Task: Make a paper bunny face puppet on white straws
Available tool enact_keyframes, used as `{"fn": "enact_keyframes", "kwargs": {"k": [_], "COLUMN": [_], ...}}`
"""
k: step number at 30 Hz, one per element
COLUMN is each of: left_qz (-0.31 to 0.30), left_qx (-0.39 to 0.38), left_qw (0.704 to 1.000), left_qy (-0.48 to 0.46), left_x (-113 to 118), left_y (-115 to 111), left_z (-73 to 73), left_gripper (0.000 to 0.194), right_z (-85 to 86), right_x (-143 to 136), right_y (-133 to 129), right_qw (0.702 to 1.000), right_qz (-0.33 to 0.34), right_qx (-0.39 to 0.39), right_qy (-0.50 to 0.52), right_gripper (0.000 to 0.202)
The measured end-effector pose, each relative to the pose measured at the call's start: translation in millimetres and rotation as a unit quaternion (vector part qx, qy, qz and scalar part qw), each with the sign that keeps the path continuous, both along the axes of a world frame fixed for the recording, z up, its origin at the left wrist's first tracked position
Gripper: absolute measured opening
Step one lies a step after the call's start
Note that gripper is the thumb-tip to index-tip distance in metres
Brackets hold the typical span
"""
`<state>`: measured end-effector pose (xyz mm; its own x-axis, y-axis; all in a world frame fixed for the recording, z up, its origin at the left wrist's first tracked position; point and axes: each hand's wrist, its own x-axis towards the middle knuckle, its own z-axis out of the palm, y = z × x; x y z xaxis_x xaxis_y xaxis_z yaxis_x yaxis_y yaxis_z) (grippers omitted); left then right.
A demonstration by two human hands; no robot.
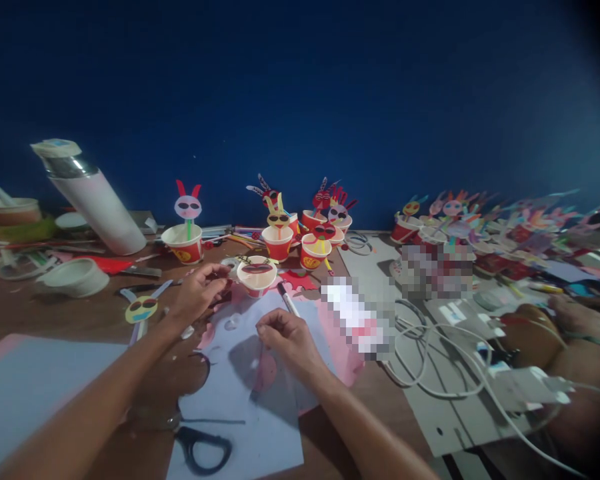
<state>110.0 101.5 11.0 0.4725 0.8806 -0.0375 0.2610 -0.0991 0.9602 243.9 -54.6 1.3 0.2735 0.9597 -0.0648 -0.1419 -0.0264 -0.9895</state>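
Observation:
My left hand (pixel 203 291) is at a red-and-white paper cup (pixel 257 280), its fingers bent close together just left of the rim; whether they hold anything is hidden. A brown, eye-shaped piece shows at the cup's mouth. My right hand (pixel 285 335) is over the white paper (pixel 250 427), thumb and forefinger pinched together on something too small to make out. Beneath it lies a pink round piece (pixel 265 371). A marker (pixel 288 300) rests just above that hand. Black-handled scissors (pixel 205 448) lie on the paper's lower left.
Cups with paper rabbit faces (pixel 187 207) stand along the blue wall. A white bottle (pixel 93 197) is at the back left, a yellow face (pixel 141 309) below it. White cables (pixel 445 393) coil at right, beside another person's arm (pixel 585 333). Many decorated cups (pixel 490 253) crowd the back right.

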Motion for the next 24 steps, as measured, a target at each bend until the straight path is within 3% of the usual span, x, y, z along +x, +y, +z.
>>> {"fn": "enact_keyframes", "kwargs": {"k": [10,16,24], "left_qz": [0.02,0.054,0.094], "left_qx": [0.025,0.017,0.022], "left_qw": [0.999,0.998,0.995], "left_qy": [0.015,0.007,-0.016], "left_x": [-11,-21,-50], "left_y": [11,-5,-20], "left_z": [10.6,20.8,11.2], "left_gripper": [0.031,0.028,0.022], "right_z": [-1.7,-0.4,-8.8], "right_x": [-5,-8,-19], "right_y": [-4,-7,-9], "right_qw": [1.0,0.999,0.998], "right_qz": [0.025,0.029,0.057], "right_qx": [0.015,0.01,0.001], "right_qy": [0.001,-0.013,-0.029], "right_gripper": [0.005,0.005,0.01]}}
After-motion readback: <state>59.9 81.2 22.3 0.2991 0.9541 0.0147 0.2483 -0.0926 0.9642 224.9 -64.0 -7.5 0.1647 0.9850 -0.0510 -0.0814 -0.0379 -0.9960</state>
